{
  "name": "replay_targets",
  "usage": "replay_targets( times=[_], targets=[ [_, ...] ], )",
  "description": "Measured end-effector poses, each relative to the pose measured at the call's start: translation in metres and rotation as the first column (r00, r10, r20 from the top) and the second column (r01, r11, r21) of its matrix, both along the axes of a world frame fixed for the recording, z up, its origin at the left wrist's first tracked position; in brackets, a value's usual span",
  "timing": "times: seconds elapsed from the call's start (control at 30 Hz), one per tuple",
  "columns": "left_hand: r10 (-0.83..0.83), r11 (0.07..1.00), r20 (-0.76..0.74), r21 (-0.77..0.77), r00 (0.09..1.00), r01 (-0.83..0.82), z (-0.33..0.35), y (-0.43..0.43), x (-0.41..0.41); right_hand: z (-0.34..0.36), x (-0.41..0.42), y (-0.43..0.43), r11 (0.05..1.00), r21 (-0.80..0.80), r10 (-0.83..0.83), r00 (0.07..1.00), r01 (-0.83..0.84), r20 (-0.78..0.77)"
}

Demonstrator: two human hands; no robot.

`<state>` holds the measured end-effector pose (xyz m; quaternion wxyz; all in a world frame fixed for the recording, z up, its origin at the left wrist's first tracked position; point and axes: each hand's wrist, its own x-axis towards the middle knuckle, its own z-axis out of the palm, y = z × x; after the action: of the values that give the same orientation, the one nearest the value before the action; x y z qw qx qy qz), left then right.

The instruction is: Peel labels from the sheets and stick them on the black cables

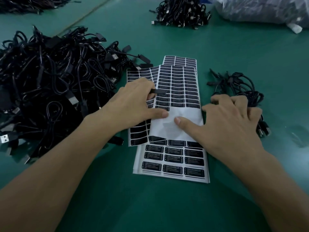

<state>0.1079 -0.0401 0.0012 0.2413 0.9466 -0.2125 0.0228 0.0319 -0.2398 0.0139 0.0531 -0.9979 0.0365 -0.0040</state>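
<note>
Black label (160, 91) half lifted off the top sheet (180, 81), pinched between left hand (133, 101) fingers, thumb pressing the sheet's bare white part. Right hand (230, 121) fingers spread, thumb and forefinger flat on the same sheet, outer fingers over a small cable bunch (242, 84); grip there unclear. More sheets (173, 163) underneath. Big cable pile (50, 84) left, on green surface (250, 56).

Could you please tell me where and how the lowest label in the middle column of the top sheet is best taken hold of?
Lift the lowest label by its near edge, coming from the near side with a fingernail under one corner. Just below it the top sheet is bare white backing, so that edge is free. Neighbours crowd its other three sides.
</note>
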Motion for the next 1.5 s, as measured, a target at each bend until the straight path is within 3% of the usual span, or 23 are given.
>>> replay_targets(
  times=[0.2, 0.37, 0.4, 0.47, 0.53, 0.77, 1.0, 1.17, 1.33, 1.5],
  targets=[
    [-0.018, 0.999, 0.015, -0.050, 1.000, 0.018, -0.001, -0.004, -0.003, -0.006, 0.001, -0.001, 0.985, 0.163, 0.052, 0.997, -0.062, 0.064],
    [-0.037, 0.999, 0.048, -0.037, 0.998, 0.039, -0.001, -0.005, -0.003, -0.015, 0.006, 0.001, 0.935, 0.267, 0.165, 0.954, -0.232, 0.251],
    [-0.044, 0.998, 0.060, -0.039, 0.997, 0.046, -0.001, -0.006, -0.004, -0.016, 0.007, 0.001, 0.892, 0.370, 0.158, 0.945, -0.262, 0.287],
    [-0.059, 0.997, 0.093, -0.041, 0.994, 0.063, 0.000, -0.007, -0.006, -0.015, 0.008, 0.002, 0.717, 0.633, 0.121, 0.947, -0.292, 0.299],
    [-0.090, 0.995, 0.115, -0.037, 0.989, 0.095, 0.000, -0.008, -0.007, -0.013, 0.011, 0.000, 0.595, 0.752, 0.094, 0.953, -0.285, 0.287],
    [-0.157, 0.980, 0.161, -0.098, 0.974, 0.174, 0.000, -0.010, -0.012, -0.013, 0.014, -0.003, 0.500, 0.831, 0.026, 0.964, -0.242, 0.265],
    [-0.112, 0.951, 0.156, -0.269, 0.981, 0.151, 0.002, -0.016, -0.020, -0.012, 0.019, -0.006, 0.239, 0.965, -0.095, 0.986, -0.109, 0.135],
    [-0.066, 0.940, 0.135, -0.324, 0.989, 0.106, 0.003, -0.023, -0.024, -0.011, 0.019, -0.005, 0.214, 0.975, -0.107, 0.991, -0.053, 0.077],
    [-0.043, 0.910, 0.133, -0.404, 0.990, 0.094, 0.003, -0.027, -0.026, -0.009, 0.018, -0.003, 0.117, 0.993, -0.070, 0.998, 0.015, -0.007],
    [-0.035, 0.936, 0.144, -0.342, 0.989, 0.083, 0.003, -0.027, -0.026, -0.008, 0.017, 0.000, 0.167, 0.986, -0.019, 1.000, 0.009, -0.006]
  ],
)
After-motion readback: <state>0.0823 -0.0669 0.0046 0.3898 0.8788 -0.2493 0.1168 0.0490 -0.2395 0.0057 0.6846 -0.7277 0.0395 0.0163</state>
